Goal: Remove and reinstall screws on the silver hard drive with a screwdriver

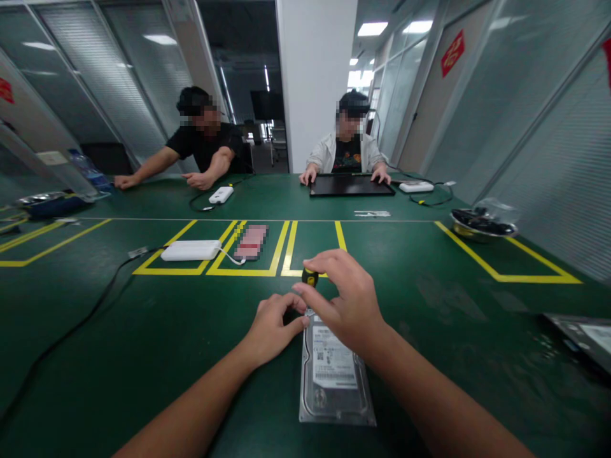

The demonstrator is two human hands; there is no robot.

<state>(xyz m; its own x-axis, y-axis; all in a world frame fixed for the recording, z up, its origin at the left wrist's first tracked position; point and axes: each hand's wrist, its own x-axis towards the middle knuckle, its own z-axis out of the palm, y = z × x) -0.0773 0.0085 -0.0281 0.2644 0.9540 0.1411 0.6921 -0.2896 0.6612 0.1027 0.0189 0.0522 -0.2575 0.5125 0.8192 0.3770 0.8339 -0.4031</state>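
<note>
A silver hard drive (334,362) with a white printed label lies flat on the green table, long side pointing away from me. My right hand (351,296) is closed around the black and yellow handle of a screwdriver (310,277), which stands upright over the drive's far left corner. At that same corner, my left hand (274,327) has its thumb and fingers brought together. Whether they pinch the screwdriver's shaft or the drive's edge is hard to make out. The screwdriver's tip is hidden by my fingers.
A white power bank (191,250) and a pink phone (252,242), joined by a cable, lie ahead left. To the right are a metal bowl (483,226) of dark parts and another device (582,337). Across the table, one person holds a black panel (352,185); another person sits left.
</note>
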